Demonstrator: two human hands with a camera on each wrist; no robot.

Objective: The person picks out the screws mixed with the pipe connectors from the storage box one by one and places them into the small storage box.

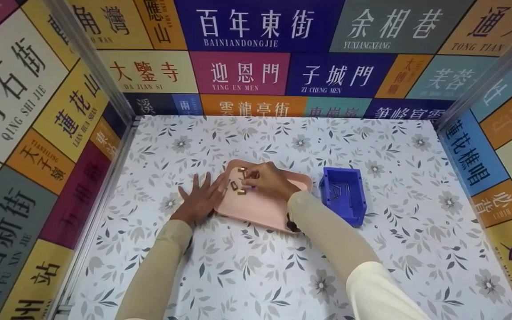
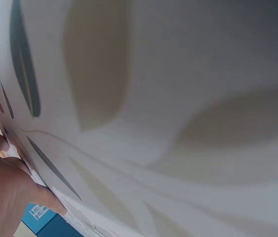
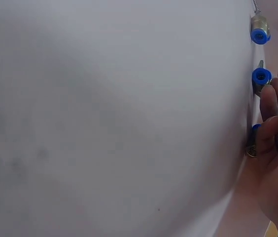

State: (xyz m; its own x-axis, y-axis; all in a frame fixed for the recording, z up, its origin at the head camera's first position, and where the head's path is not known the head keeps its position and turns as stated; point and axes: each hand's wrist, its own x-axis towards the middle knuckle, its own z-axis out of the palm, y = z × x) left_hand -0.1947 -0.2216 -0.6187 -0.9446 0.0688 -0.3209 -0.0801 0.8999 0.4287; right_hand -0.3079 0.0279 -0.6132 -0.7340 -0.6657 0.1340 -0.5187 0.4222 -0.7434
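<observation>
In the head view, several brass fittings [image 1: 242, 192] lie on the left part of a pink tray [image 1: 247, 211]. Blue collars show on them in the right wrist view, as on this fitting [image 3: 260, 30]. My right hand [image 1: 267, 180] is over the tray, thumb and fingertips together among the fittings. It seems to pinch one, mostly hidden by the fingers; a bit of blue shows between them. Spread fingers of my left hand [image 1: 203, 198] rest at the tray's left edge. Only part of that hand [image 2: 6, 192] appears in the left wrist view.
Right of the tray stands a blue bin [image 1: 358, 195] with several thin metal pieces [image 1: 340, 191] inside. The table [image 1: 256, 280] has a leaf-and-flower cover. Walls printed with street names [image 1: 240, 73] enclose its back and sides.
</observation>
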